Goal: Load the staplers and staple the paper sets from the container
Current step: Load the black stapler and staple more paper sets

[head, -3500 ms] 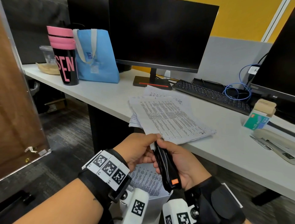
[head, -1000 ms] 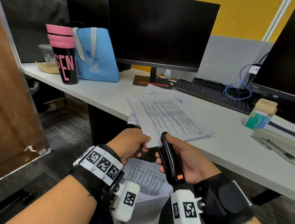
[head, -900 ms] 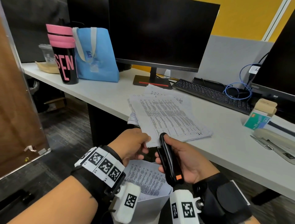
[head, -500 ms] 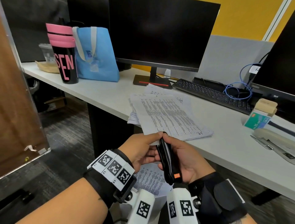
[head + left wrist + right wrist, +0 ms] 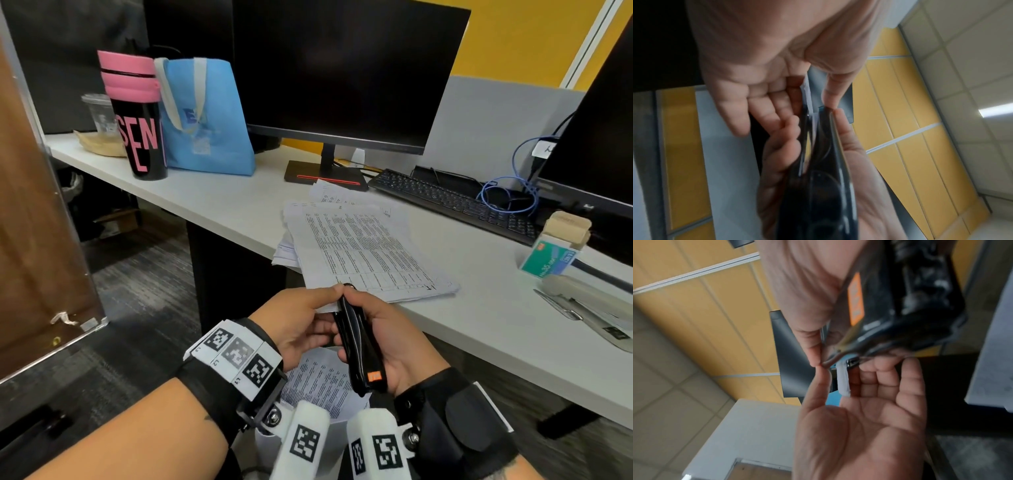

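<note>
The black stapler [image 5: 356,346] sits in the right hand [image 5: 387,342], held in front of the table [image 5: 239,212] edge and pointing away from the person, its nose at the near edge of the printed paper stack [image 5: 363,253] lying on the table. The right hand's fingers and thumb are curled round the stapler's body, thumb on top near the tip. The left hand [image 5: 294,325] meets it from the left, thumb and forefinger pinching a small corner of the paper set [image 5: 325,306] that is pushed into the stapler's mouth; the other fingers are loosely bent beneath. From the right wrist view, a white paper edge [image 5: 843,382] shows just at the stapler's metal nose. The stapler is glossy black, slim and curved, with an orange label [image 5: 374,376] at its rear end. Below both hands stands a white container [image 5: 308,431] with more printed sheets [image 5: 318,380] in it. Further right on the table lie a green staple box [image 5: 548,258] and a pale second stapler [image 5: 589,301].
</note>
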{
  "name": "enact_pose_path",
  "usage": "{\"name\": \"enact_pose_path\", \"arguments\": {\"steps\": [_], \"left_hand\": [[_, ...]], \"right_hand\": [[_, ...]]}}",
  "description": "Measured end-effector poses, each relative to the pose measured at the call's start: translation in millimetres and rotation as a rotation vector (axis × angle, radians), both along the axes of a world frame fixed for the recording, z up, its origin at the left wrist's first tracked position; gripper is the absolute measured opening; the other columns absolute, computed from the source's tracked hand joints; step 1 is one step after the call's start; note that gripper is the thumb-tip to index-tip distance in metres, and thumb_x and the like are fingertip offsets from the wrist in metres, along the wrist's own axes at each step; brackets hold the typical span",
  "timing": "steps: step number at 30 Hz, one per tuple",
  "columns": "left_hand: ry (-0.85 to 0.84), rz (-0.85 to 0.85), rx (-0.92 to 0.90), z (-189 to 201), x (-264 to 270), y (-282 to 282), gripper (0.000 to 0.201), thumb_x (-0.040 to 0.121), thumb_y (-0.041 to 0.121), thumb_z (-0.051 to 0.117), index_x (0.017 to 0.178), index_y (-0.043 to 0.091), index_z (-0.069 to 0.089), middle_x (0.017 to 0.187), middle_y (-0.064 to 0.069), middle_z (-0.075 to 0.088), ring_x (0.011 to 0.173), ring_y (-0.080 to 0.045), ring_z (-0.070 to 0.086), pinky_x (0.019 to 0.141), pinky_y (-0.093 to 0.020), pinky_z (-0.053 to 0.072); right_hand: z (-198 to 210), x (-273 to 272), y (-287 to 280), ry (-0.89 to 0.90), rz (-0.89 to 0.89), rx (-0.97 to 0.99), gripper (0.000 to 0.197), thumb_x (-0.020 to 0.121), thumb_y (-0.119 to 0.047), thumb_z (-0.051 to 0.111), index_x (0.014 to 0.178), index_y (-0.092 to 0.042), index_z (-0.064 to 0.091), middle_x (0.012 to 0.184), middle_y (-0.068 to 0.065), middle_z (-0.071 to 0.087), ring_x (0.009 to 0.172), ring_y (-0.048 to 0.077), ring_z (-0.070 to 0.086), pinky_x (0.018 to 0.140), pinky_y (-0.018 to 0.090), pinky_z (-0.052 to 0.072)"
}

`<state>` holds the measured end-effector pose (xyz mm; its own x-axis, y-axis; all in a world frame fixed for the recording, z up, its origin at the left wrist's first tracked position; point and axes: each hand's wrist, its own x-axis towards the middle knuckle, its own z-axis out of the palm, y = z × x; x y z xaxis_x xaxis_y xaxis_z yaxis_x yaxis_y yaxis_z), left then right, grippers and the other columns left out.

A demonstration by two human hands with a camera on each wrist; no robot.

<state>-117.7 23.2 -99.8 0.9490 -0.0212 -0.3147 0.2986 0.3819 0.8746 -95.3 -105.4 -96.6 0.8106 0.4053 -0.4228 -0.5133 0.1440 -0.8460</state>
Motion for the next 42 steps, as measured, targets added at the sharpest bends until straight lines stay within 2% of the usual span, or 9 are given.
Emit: {"name": "enact_pose_path", "arguments": {"steps": [3,8,18,28,32,34,37,40,42], "left_hand": [[0.018,-0.055,-0.085,6,-1,1,0.025,0.086,0.034,0.068,0.097,0.012,0.066,0.088,-0.015,0.062,0.074,-0.024,0.054,0.077,-0.036,0.052],[0.031,0.005,-0.053,7,3,-9,0.019,0.085,0.026,0.071,0.093,0.011,0.062,0.064,-0.007,0.057,0.050,-0.017,0.041,0.055,-0.029,0.041],[0.034,0.083,-0.002,2,2,-15,0.018,0.087,0.026,0.071,0.096,0.011,0.066,0.062,-0.006,0.057,0.046,-0.015,0.042,0.047,-0.025,0.046],[0.073,0.049,-0.037,3,0,-9,0.020,0.086,0.024,0.072,0.100,0.012,0.065,0.082,-0.009,0.065,0.066,-0.019,0.057,0.062,-0.029,0.052],[0.088,0.075,0.028,9,4,-2,0.033,0.091,0.041,0.064,0.107,0.013,0.066,0.092,-0.010,0.070,0.068,-0.022,0.064,0.072,-0.036,0.057],[0.060,0.215,0.156,8,11,9,0.027,0.096,0.036,0.055,0.113,0.017,0.061,0.107,-0.012,0.071,0.073,-0.025,0.068,0.073,-0.036,0.057],[-0.134,0.400,0.696,2,18,37,0.038,0.087,0.009,0.050,0.123,0.019,0.050,0.117,-0.013,0.061,0.092,-0.026,0.063,0.086,-0.038,0.054],[-0.415,0.278,1.328,-3,16,52,0.079,0.077,0.004,0.058,0.145,0.035,0.032,0.123,-0.005,0.046,0.113,-0.024,0.048,0.099,-0.040,0.045],[-0.630,0.160,1.627,-8,17,55,0.075,0.074,0.016,0.070,0.139,0.044,0.042,0.124,-0.003,0.048,0.112,-0.027,0.046,0.095,-0.046,0.045]], "right_hand": [[-2,4,-2,-0.079,0.011,-0.056,0.035,0.085,-0.041,0.064,0.088,-0.006,0.067,0.062,0.006,0.062,0.050,0.014,0.055,0.047,0.024,0.047],[-7,5,2,-0.079,-0.040,-0.037,0.028,0.091,-0.030,0.059,0.086,-0.004,0.065,0.064,0.012,0.061,0.053,0.017,0.056,0.050,0.026,0.047],[-14,7,2,-0.073,-0.080,-0.070,0.030,0.091,-0.032,0.059,0.088,-0.002,0.064,0.061,0.011,0.060,0.050,0.016,0.055,0.048,0.025,0.046],[-15,5,5,-0.083,-0.082,-0.071,0.026,0.091,-0.029,0.061,0.084,-0.004,0.063,0.059,0.009,0.056,0.047,0.016,0.050,0.046,0.026,0.042],[-4,11,-3,-0.010,0.030,-0.038,0.048,0.088,-0.046,0.060,0.099,0.000,0.066,0.077,0.015,0.063,0.058,0.019,0.058,0.052,0.026,0.051],[2,14,-10,0.032,0.028,0.020,0.055,0.086,-0.050,0.058,0.098,0.003,0.064,0.075,0.017,0.062,0.057,0.022,0.059,0.052,0.026,0.053],[4,15,-20,0.046,0.024,0.062,0.057,0.080,-0.050,0.062,0.101,0.003,0.061,0.077,0.019,0.063,0.059,0.025,0.061,0.054,0.028,0.055],[3,13,-26,0.046,0.064,0.061,0.056,0.072,-0.049,0.064,0.093,0.003,0.063,0.077,0.019,0.063,0.058,0.025,0.061,0.055,0.028,0.055],[2,11,-27,0.058,0.104,0.054,0.054,0.071,-0.048,0.065,0.090,0.003,0.063,0.077,0.020,0.062,0.058,0.025,0.060,0.054,0.028,0.055]]}}
